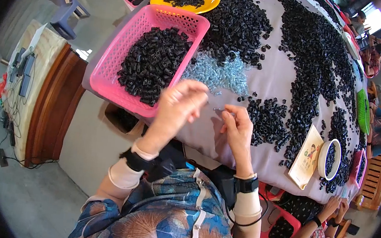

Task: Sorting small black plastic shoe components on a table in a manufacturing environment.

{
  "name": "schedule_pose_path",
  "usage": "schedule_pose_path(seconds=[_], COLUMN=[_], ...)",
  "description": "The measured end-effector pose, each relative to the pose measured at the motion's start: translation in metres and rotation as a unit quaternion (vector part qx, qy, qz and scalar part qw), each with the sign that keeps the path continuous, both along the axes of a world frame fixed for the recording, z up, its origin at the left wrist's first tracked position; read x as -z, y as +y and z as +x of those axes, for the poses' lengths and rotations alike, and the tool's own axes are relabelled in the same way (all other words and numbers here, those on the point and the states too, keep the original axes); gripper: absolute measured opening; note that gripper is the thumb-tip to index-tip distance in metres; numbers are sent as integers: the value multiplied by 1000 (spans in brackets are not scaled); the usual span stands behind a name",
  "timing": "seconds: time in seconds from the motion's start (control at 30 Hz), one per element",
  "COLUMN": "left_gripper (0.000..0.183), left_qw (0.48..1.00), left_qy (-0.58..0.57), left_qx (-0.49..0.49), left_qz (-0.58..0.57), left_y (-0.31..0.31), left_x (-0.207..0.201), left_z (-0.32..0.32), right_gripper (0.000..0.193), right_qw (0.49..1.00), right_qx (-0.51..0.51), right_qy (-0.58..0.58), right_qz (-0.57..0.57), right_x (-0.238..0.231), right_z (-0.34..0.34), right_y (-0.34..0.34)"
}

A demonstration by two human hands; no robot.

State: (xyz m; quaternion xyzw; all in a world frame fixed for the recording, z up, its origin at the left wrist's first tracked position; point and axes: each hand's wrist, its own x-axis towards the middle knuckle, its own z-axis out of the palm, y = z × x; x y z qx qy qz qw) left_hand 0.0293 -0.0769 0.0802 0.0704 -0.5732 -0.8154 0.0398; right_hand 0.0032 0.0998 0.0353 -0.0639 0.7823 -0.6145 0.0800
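Observation:
My right hand point(239, 126) is closed in a pinch, palm turned inward, over the table's near edge. Between thumb and forefinger it holds a small shiny spring point(217, 109), its tip pointing left. My left hand point(180, 103) hovers beside the right rim of the pink basket point(100, 80), smeared by motion, so its fingers cannot be read clearly. Short black plastic pieces point(152, 62) fill much of that basket. Just beyond my hands lies a heap of pale-blue, shiny springs point(220, 72), with a few loose ones at its front.
More black pieces point(308, 61) spread in heaps over the cloth-covered table point(276, 83). A yellow plate point(211, 1) stands behind the basket. To the right are a booklet point(306, 160), a white bowl point(324, 159) and a green basket point(362, 110). Another person's hands point(333, 208) work at lower right.

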Motion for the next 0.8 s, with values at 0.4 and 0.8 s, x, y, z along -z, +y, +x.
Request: schedule_pose_path(seconds=[0.4, 0.8], left_gripper=[12, 9], left_qw=[938, 954], left_qy=[109, 72], left_qx=[-41, 85], left_qz=[-327, -277], left_y=[-12, 43], left_x=[2, 39], left_z=[-2, -42], right_gripper=[9, 11], right_qw=[926, 911], right_qx=[-25, -54], right_qy=[261, 295], right_qz=[273, 282], right_x=[-2, 5], right_z=[-19, 14], right_y=[-24, -1])
